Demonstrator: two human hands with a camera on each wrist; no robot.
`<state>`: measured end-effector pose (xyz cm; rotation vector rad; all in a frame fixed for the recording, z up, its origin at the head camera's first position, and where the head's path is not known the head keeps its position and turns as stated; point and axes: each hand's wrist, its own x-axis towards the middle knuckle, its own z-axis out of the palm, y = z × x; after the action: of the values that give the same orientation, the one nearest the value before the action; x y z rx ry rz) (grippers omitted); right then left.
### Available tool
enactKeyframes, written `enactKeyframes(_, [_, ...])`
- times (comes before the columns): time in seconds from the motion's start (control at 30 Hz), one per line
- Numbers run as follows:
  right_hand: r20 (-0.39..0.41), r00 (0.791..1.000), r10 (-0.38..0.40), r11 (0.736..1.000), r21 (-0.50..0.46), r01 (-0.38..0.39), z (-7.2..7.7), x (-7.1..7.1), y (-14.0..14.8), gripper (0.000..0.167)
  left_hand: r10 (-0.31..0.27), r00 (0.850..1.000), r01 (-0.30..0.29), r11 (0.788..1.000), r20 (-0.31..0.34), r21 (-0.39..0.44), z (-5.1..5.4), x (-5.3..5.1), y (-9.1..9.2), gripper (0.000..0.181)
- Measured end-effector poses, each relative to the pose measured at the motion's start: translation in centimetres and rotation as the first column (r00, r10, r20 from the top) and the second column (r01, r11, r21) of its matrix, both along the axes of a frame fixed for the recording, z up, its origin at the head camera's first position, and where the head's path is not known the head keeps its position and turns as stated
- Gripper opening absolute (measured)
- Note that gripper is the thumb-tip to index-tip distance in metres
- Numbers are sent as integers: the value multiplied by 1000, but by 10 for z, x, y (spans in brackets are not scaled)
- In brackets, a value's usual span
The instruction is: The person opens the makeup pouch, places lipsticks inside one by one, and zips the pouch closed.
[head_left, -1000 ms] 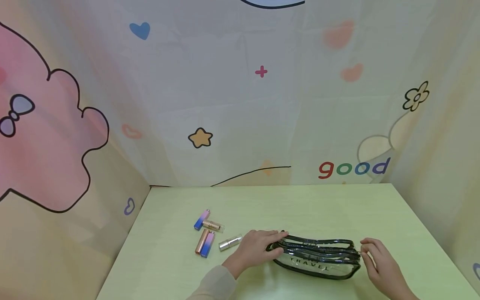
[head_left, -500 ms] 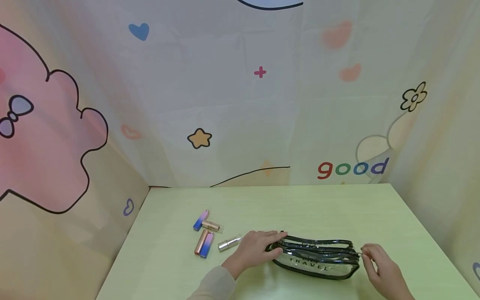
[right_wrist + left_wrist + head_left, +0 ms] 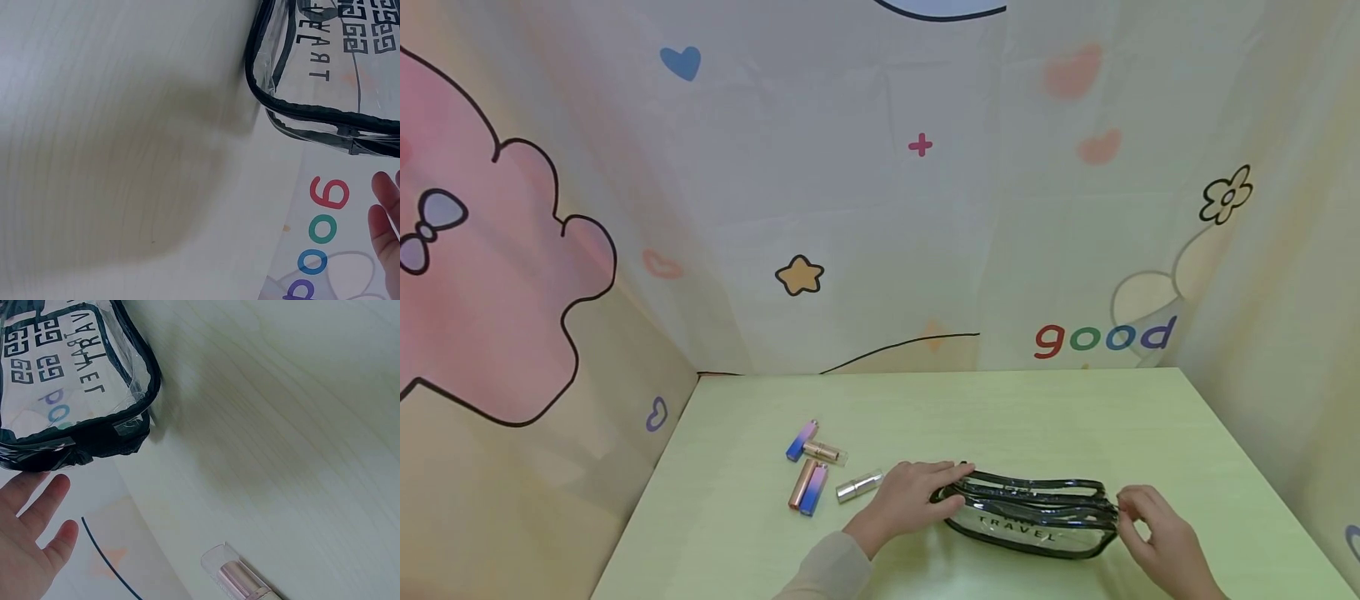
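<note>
Clear plastic edged in black forms the pouch (image 3: 1030,533), which lies on the desk (image 3: 1000,417) between the left grip (image 3: 917,502) and the right grip (image 3: 1161,533). Its long axis runs from one to the other, slanting slightly so that the end at the right grip sits nearer the person; neither grip is nearer, since each is at its own end. The left grip is spread and relaxed: straight fingers lie over the pouch's end, the thumb apart on its front. The right grip is narrow, its fingers curled, thumb and forefinger seeming to pinch the pouch's other end, in line with the black bands (image 3: 1037,501) along its top; what exactly sits between the tips is too small to tell. Just beside the left grip, on its outer side, lies a silver tube (image 3: 860,486); farther out that way are a gold tube (image 3: 825,452), a copper tube (image 3: 802,485) and two pink-and-blue tubes (image 3: 814,489), all well apart from the right grip
</note>
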<state>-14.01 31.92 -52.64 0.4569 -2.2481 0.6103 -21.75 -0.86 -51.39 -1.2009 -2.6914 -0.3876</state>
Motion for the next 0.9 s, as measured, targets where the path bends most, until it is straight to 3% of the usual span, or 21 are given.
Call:
enactKeyframes(0.27, [19, 1000, 1, 999, -50, 0, 2, -4, -5, 22, 0, 1000, 0, 1000, 30, 2, 1, 0, -1, 45])
enactKeyframes(0.6, [61, 992, -106, 994, -34, 108, 3, 0, -5, 22, -8, 999, 7, 1000, 54, 29, 1, 0, -1, 44])
enactKeyframes(0.9, [160, 980, -120, 976, -164, 146, -4, 1, -7, 22, 8, 1000, -8, 1000, 22, 0, 0, 1, 1, 45])
